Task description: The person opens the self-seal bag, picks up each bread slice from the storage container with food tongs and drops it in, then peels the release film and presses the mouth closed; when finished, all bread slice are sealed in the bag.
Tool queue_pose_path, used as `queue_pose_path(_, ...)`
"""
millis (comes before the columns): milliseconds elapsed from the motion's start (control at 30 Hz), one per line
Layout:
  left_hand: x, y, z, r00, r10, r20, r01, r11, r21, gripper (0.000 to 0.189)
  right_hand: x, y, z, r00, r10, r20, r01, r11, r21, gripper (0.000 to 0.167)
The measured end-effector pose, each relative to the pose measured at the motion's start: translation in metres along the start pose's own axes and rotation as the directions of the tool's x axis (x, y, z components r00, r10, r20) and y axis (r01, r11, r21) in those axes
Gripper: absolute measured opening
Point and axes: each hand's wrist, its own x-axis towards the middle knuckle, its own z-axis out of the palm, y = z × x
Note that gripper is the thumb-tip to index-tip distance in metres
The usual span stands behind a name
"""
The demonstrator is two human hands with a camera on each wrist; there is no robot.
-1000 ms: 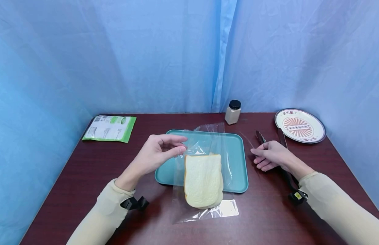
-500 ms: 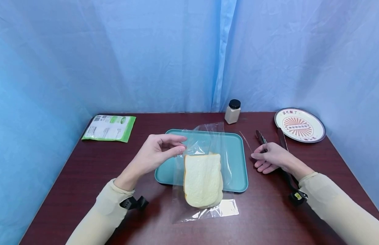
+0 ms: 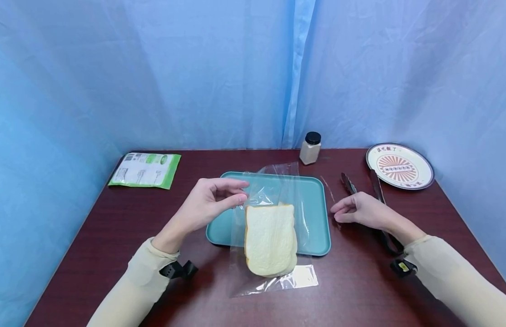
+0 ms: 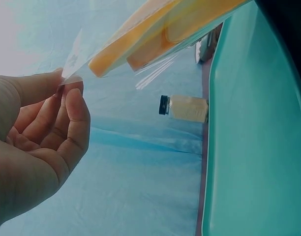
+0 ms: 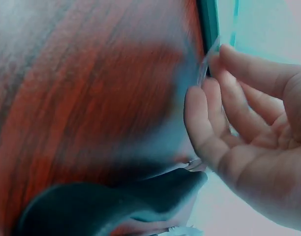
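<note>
My left hand [image 3: 214, 202] pinches the edge of a clear plastic bag [image 4: 75, 61] between thumb and fingertip. Inside the bag are bread slices [image 3: 270, 240] with brown crusts, which overlap the front of a teal tray [image 3: 319, 195] in the head view. To the tray's right, my right hand [image 3: 361, 210] has curled fingers, with thumb and fingertips at a thin clear strip [image 5: 206, 64]. Both ends of that strip stick out past the fingertips in the head view. Black tongs [image 3: 377, 184] lie right beside and partly under the right hand.
A jar with a black lid and beige contents [image 3: 310, 149] stands behind the tray. A round patterned plate [image 3: 418, 165] lies at the back right. At the back left is a white and green packet [image 3: 144, 170]. Blue curtains [image 3: 195, 77] close in the table.
My right hand has turned, and its thumb now shows below the fingers; more of the strip's near end shows. The left hand, bag and bread stay in place.
</note>
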Motion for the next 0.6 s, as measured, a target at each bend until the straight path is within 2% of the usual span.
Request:
queue_pose_path(67, 0.0, 0.0, 0.0, 1.0, 0.0, 0.002, 0.0, 1.0, 0.001, 0.03, -0.003, -0.002, -0.002, 0.999, -0.035, 0.01, 0.035, 0.999, 0.004, 0.035)
queue_pose_path(233, 0.0, 0.0, 0.0, 1.0, 0.001, 0.0, -0.001, 1.0, 0.0, 0.03, -0.013, -0.012, -0.013, 0.998, -0.058, 0.001, 0.057, 0.988, 0.143, 0.046)
queue_pose_path(300, 0.0, 0.0, 0.0, 1.0, 0.001, -0.001, -0.001, 1.0, -0.002, 0.03, -0.018, -0.018, -0.018, 0.998, -0.058, -0.032, 0.063, 0.986, 0.152, 0.047)
queue_pose_path(467, 0.001, 0.001, 0.0, 1.0, 0.005, -0.002, -0.005, 1.0, -0.002, 0.03, -0.034, -0.036, -0.029, 0.984, -0.08, -0.16, 0.09, 0.994, 0.059, 0.041)
queue_pose_path(600, 0.001, 0.002, 0.0, 1.0, 0.003, 0.001, -0.003, 1.0, -0.007, 0.03, -0.039, -0.051, -0.029, 0.97, -0.092, -0.224, 0.123, 0.984, 0.127, 0.04)
